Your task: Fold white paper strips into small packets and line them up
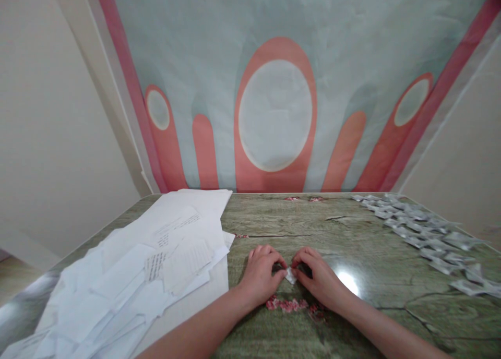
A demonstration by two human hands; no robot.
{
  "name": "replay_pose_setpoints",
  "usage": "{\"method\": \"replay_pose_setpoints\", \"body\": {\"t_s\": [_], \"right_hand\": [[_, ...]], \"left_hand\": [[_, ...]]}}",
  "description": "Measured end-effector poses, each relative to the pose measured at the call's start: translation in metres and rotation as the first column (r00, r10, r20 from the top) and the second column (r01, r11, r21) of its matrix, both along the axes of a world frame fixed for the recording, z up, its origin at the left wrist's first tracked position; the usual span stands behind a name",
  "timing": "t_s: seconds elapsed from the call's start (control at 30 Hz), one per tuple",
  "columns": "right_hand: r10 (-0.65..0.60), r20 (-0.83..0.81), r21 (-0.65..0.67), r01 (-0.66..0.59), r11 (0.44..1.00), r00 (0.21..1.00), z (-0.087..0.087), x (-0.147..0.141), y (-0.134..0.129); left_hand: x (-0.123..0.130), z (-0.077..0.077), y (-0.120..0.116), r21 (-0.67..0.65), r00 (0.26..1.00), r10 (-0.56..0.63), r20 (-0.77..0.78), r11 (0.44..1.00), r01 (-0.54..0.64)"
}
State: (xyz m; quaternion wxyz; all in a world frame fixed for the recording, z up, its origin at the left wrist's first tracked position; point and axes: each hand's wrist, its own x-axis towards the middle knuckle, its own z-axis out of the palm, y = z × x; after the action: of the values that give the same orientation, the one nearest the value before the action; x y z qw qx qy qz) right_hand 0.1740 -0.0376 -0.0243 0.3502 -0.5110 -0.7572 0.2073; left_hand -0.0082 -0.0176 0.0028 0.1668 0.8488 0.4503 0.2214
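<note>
A small folded piece of white paper point(290, 276) is pinched between both hands, just above or on the wood-patterned table. My left hand point(263, 271) grips its left side between thumb and forefinger. Its right side is held the same way by my right hand point(318, 275). The fingertips nearly meet, and parts of the paper are hidden behind them. Left of my left hand lies a heap of loose white paper sheets point(113, 280), some with printed text.
Rows of small folded paper pieces point(426, 234) lie along the table's right side. The table point(282, 223) has a wood-and-blossom print and a glare spot beside my right hand. Behind its far edge stands a grey-green backdrop point(219, 46) with coral arches.
</note>
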Motion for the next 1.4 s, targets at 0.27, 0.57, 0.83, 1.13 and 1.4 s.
{"method": "replay_pose_setpoints", "body": {"t_s": [0.27,0.57,0.83,1.13,1.4], "right_hand": [[-0.022,0.012,-0.036,0.022,0.999,1.000,0.005,-0.002,-0.002],[-0.005,0.101,0.050,0.000,0.999,0.995,0.007,-0.002,-0.006],[0.102,0.505,0.139,-0.197,0.970,0.857,0.011,0.009,-0.019],[-0.006,0.743,0.235,-0.253,0.938,0.669,0.007,0.004,-0.025],[-0.021,0.734,0.226,-0.215,0.950,0.679,0.008,0.002,-0.029]], "left_hand": [[0.004,0.005,-0.010,0.270,0.975,-0.105,-0.196,0.950,0.156],[0.008,0.009,-0.019,0.349,0.879,-0.119,-0.462,0.887,0.303],[0.010,0.005,-0.022,0.350,0.868,-0.095,-0.487,0.889,0.294],[0.008,0.003,-0.025,0.332,0.874,-0.085,-0.479,0.904,0.270],[-0.001,0.010,-0.024,0.277,0.876,-0.150,-0.459,0.912,0.301]]}}
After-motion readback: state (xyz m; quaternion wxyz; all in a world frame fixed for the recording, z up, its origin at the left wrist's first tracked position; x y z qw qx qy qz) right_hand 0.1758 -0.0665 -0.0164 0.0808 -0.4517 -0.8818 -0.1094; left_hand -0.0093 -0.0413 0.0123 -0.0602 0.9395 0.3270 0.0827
